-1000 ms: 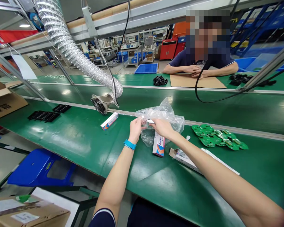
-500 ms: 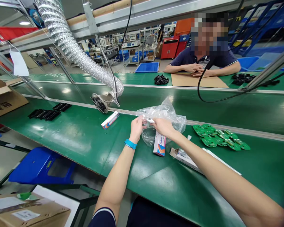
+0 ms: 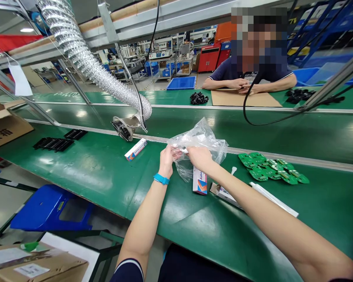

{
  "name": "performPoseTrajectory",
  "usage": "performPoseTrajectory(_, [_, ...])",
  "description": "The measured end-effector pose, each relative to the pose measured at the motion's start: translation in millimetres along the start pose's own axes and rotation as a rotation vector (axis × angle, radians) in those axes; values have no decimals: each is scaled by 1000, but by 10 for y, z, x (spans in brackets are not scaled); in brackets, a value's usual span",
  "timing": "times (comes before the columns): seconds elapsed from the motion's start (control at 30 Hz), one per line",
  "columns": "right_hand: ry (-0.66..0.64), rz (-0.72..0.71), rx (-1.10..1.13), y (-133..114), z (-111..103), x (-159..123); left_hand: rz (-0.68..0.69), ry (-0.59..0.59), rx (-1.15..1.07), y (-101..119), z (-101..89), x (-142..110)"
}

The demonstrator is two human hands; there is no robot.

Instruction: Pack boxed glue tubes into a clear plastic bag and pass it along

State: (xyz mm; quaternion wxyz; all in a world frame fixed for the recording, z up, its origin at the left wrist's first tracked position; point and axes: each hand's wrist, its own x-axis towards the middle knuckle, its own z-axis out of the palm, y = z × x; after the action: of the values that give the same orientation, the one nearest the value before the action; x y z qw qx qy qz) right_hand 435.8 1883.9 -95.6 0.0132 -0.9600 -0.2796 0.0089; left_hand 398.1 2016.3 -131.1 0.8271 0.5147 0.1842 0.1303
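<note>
Nearest the camera, both forearms reach forward over the green tabletop (image 3: 85, 168); the left wrist carries a blue band (image 3: 161, 179).

The left hand (image 3: 166, 160) and the right hand (image 3: 200, 157) meet at a small white tube (image 3: 184, 150) at the mouth of a clear plastic bag (image 3: 200, 147). The left fingers are pinched on the bag's edge beside the tube. The right fingers are closed on the tube itself. The bag stands crumpled on the tabletop, just behind both sets of fingers.

Directly below the right fingers stands a white carton (image 3: 200, 181) with a red-and-blue corner mark; its blue lettering is too small to read. Right of it, nearer the camera than the fingers, lie an opened carton (image 3: 223, 193) and a long white tube (image 3: 273, 199).

Left of the left fingers lies a second carton (image 3: 135, 149) of the same print. Right of the right fingers lies a heap of green circuit boards (image 3: 270, 168).

Beyond the fingers hangs a silver flexible duct (image 3: 85, 58), its outlet above the second carton. Farther off, a person's hands (image 3: 241, 84) rest on a cardboard sheet (image 3: 244, 99).
</note>
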Motion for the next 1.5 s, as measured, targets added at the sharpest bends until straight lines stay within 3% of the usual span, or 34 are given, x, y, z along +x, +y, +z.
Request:
performPoseTrajectory(0.37, [23, 27, -45, -69, -30, -5, -87, 52, -65, 35, 17, -26])
performPoseTrajectory(0.6, [48, 16, -3, 49, -146, -385, 97, 9, 97, 25, 1, -35])
performPoseTrajectory(0.73, [211, -98, 340, 261, -120, -823, 203, -50, 279, 21, 2, -102])
performPoseTrajectory(0.9, [401, -36, 819, 604, -147, -1412, 309, -242, 604, 45, -25, -193])
performPoseTrajectory(0.97, [490, 25, 940, 756, -155, -1637, 445, -240, 752, 96, -21, -259])
performPoseTrajectory(1.03, [578, 147, 1013, 912, -131, -1857, 706, -128, 853, 164, 19, -377])
performPoseTrajectory(1.13, [766, 382, 1012, 1132, -28, -2163, 1111, 42, 896, 222, 194, -668])
performPoseTrajectory(1.2, [900, 488, 969, 1249, 60, -2320, 1219, -79, 927, 173, 415, -893])
performPoseTrajectory(1.33, [1000, 549, 946, 1383, 188, -2468, 1045, -609, 1273, -137, 1049, -1131])
performPoseTrajectory(1.4, [991, 541, 950, 1413, 221, -2483, 933, -687, 1549, -325, 1365, -1091])
performPoseTrajectory(1.5, [1010, 476, 941, 1460, 254, -2502, 829, -633, 1850, -562, 1705, -918])
